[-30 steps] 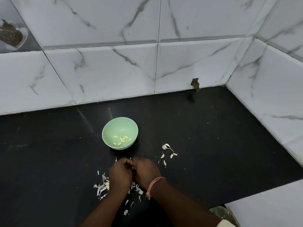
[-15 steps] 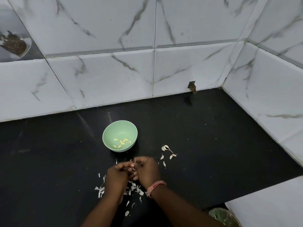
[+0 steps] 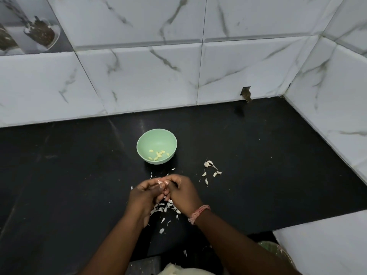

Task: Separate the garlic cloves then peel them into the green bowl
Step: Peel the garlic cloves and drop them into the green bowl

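Green bowl (image 3: pixel 156 135) beyond both hands (image 3: pixel 164 190) (pinching a clove (image 3: pixel 159 182))

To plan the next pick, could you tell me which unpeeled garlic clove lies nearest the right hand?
The lowest unpeeled clove, just right of the right hand; the others lie farther up and right.

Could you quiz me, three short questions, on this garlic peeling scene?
1. True or false: the green bowl holds peeled cloves.
2. The unpeeled cloves lie on which side of the bowl: A left, B right?
3. Fill in: the left hand and right hand pinch one ____ together, above the loose skins.

Key: 1 true; 2 B; 3 clove.
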Available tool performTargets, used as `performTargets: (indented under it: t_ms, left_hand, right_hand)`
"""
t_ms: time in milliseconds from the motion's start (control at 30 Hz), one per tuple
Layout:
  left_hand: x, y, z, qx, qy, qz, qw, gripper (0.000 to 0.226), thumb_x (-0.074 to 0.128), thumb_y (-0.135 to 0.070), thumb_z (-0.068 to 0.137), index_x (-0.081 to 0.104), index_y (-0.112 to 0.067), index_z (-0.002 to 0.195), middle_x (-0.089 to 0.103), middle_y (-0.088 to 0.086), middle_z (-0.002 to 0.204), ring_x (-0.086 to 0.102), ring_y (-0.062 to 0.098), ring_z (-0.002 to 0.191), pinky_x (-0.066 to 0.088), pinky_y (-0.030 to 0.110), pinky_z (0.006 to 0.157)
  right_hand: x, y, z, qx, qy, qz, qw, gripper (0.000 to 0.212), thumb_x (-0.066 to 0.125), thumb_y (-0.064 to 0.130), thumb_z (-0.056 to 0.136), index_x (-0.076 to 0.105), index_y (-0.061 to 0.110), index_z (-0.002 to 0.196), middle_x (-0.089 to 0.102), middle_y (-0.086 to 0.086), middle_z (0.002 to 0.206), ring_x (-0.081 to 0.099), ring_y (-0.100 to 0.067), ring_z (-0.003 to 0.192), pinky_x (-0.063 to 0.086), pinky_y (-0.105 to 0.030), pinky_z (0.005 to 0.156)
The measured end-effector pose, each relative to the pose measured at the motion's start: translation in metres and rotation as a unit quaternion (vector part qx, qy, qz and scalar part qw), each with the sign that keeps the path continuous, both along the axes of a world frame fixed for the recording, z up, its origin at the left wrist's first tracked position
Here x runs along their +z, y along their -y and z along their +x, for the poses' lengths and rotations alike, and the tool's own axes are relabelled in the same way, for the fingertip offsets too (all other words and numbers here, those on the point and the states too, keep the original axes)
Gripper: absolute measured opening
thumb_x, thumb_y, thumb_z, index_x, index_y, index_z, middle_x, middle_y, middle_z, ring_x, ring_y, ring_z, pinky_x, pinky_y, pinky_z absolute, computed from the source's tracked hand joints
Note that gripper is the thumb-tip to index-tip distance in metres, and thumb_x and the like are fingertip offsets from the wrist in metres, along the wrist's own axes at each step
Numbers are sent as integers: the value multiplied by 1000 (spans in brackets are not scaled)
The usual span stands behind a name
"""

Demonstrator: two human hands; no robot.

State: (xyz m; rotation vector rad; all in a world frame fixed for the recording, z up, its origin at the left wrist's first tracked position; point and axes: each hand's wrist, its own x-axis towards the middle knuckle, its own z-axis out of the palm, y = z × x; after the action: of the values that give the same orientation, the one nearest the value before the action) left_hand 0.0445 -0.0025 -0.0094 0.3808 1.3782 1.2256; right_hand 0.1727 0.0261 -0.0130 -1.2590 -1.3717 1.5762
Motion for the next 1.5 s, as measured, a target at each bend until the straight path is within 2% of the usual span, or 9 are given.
performTargets:
  t_ms: [100, 333, 467, 633, 733, 967, 1167, 1433, 1500]
  left_hand:
    - [5, 1, 1, 5, 2, 10, 1000, 17, 69, 6, 85, 70, 5, 102, 73, 21, 85, 70, 18, 65, 59, 20, 60]
    - [18, 10, 7, 6, -49, 61, 997, 15, 71, 6, 84, 74, -1, 97, 74, 16, 80, 69, 17, 64, 59, 22, 63]
    - [18, 14, 14, 33, -9, 69, 997, 19, 74, -2, 81, 76, -1, 100, 75, 23, 89, 73, 25, 77, 62, 33, 79]
    - [21, 9, 16, 37, 1, 44, 998, 11, 67, 2, 92, 75, 0, 99, 76, 17, 85, 71, 18, 75, 61, 22, 73]
    - [22, 7, 16, 18, 29, 30, 999, 15, 64, 2, 94, 71, 5, 107, 75, 17, 87, 70, 19, 75, 61, 21, 74]
    - [22, 7, 9, -25, 30, 29, 999, 21, 58, 9, 94, 71, 5, 110, 76, 18, 91, 72, 25, 82, 60, 26, 83]
    - [27, 9, 10, -38, 36, 41, 998, 20, 53, 8, 97, 72, 5, 105, 74, 17, 84, 72, 17, 72, 61, 21, 74]
    - [26, 14, 7, -16, 57, 41, 997, 21, 51, 7, 99, 71, 3, 104, 74, 15, 86, 74, 15, 75, 60, 20, 71]
    - [26, 14, 7, -12, 78, 46, 996, 20, 51, 6, 100, 71, 5, 105, 74, 16, 86, 74, 17, 76, 61, 21, 72]
  right_hand:
    - [6, 2, 5, 15, -38, 11, 999, 34, 51, -9, 99, 73, 16, 99, 69, 0, 72, 60, -8, 59, 53, -21, 61]
    - [13, 2, 16, -3, -83, 20, 996, 17, 63, -9, 94, 76, 2, 97, 70, -7, 68, 65, -17, 58, 59, -27, 58]
    - [16, 2, 18, -7, -57, 40, 998, 20, 64, -6, 94, 77, 9, 92, 70, -16, 69, 64, -19, 54, 57, -27, 57]
    - [17, -1, 19, -26, -32, 38, 998, 13, 65, -7, 93, 76, -1, 93, 68, -26, 70, 60, -12, 48, 53, -21, 53]
    - [15, -2, 18, -38, -19, 31, 999, 8, 68, -8, 91, 75, -5, 94, 71, -19, 71, 62, -14, 51, 54, -22, 53]
    - [19, -1, 17, -30, -7, 19, 999, 8, 67, -2, 94, 74, -5, 94, 71, -25, 74, 64, -20, 55, 57, -26, 55]
    - [24, -1, 17, -50, 28, 26, 998, 11, 63, -1, 97, 72, -4, 93, 64, -2, 58, 56, -7, 42, 49, -19, 46]
    - [23, 1, 12, -101, 44, 31, 993, 10, 65, -2, 94, 75, 2, 95, 71, -10, 73, 67, -12, 56, 57, -21, 55]
    - [23, 1, 9, -96, 51, 45, 993, 11, 67, -1, 92, 75, 6, 93, 74, -10, 77, 72, -18, 64, 62, -30, 62]
